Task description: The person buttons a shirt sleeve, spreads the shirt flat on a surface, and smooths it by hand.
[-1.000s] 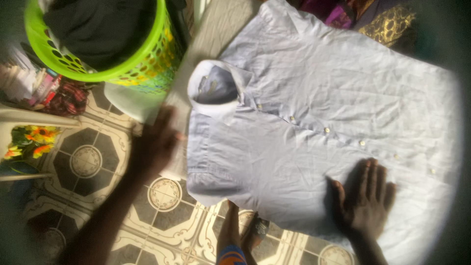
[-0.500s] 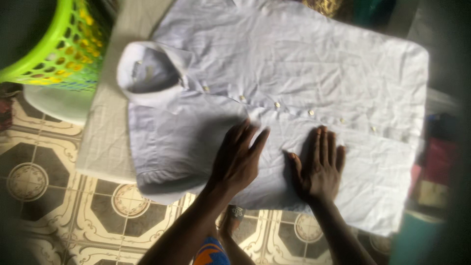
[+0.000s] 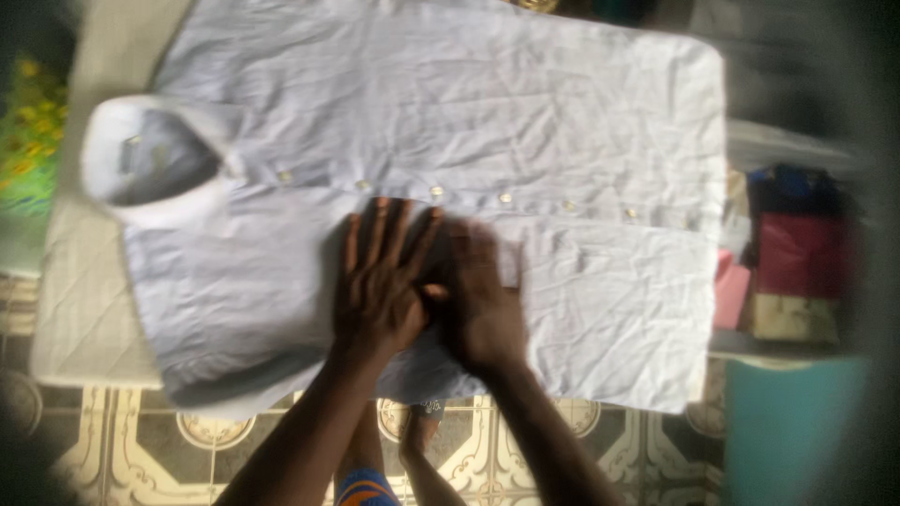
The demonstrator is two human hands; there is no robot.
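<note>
Patterned tile floor [image 3: 487, 459], padded board [image 3: 80, 309]

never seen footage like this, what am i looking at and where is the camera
The camera sits on a person's head and looks down at their own two bare hands; there is no machine. A pale blue button-up shirt lies spread flat, front up, on a padded board above a patterned tile floor. The left hand and right hand press flat on the shirt's near half, side by side and touching. Neither grips anything. The right one is blurred. The collar points left, and folded clothes lie at the right.
</note>
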